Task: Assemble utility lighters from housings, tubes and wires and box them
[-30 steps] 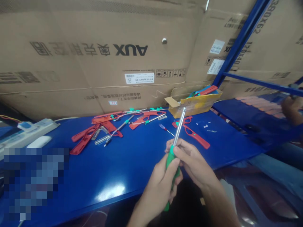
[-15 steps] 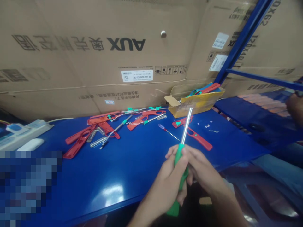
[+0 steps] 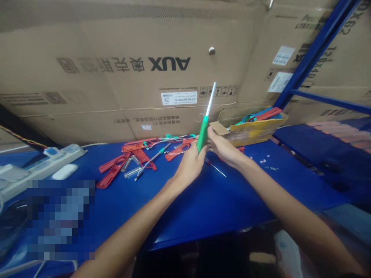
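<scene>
A: Count, big to small?
B: One cardboard wall (image 3: 121,34) at the back. One blue table (image 3: 220,216). One open carton (image 3: 261,135), red and blue parts inside. One power strip (image 3: 71,153), left side.
A: Hands?
B: Two. Left hand (image 3: 189,160) has its fingers wrapped round the handle of the green tool (image 3: 203,133), thumb along it. Right hand (image 3: 222,146) is just beside; its fingertips are behind the tool, can't tell if they pinch it.
A: Tool position?
B: One, above the table, just left of the carton, metal tube tilted up.
A: Small stuff?
B: Red pieces (image 3: 108,178): at least four, overlapping, exact count unclear. One screwdriver (image 3: 218,170), handle partly hidden by the hands. Clear tubes (image 3: 132,172): at least two.
A: Versus half a second ago?
B: Hands reached forward from near the table's front edge; tube now stands higher, against the cardboard. Right-hand red pieces mostly covered by the forearm and hand.
</scene>
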The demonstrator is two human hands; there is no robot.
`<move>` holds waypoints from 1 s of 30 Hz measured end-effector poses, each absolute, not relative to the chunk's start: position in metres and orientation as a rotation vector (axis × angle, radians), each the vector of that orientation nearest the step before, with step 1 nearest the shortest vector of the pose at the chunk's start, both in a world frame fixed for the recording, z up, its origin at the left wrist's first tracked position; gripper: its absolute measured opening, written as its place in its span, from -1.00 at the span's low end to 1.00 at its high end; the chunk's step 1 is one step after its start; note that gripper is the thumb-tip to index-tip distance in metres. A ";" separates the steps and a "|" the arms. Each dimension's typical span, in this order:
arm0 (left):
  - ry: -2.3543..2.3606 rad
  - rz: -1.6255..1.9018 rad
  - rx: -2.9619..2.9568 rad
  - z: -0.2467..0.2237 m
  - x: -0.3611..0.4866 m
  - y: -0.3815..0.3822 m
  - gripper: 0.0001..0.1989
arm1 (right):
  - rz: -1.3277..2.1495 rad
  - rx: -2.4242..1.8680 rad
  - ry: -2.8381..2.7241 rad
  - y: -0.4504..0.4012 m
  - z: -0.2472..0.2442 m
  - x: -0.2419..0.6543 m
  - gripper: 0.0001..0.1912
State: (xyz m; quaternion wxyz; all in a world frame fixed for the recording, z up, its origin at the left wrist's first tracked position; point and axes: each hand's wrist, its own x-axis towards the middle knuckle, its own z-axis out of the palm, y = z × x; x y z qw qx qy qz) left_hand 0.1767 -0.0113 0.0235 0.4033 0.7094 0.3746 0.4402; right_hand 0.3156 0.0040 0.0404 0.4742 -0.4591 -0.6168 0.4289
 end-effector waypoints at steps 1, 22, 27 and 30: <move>0.974 1.129 1.887 0.018 0.180 -0.003 -0.79 | 0.971 -1.143 -1.547 0.008 0.037 0.311 -0.31; -0.282 0.848 2.715 -0.035 0.223 -0.095 -0.77 | 0.195 -1.853 -1.818 0.002 0.020 0.350 -0.66; -0.250 0.577 2.800 -0.039 0.225 -0.089 -0.80 | 0.113 -1.910 -1.836 0.004 0.012 0.348 -0.67; -0.233 0.525 2.807 -0.034 0.220 -0.086 -0.76 | 0.034 -1.961 -1.814 0.004 0.010 0.348 -0.68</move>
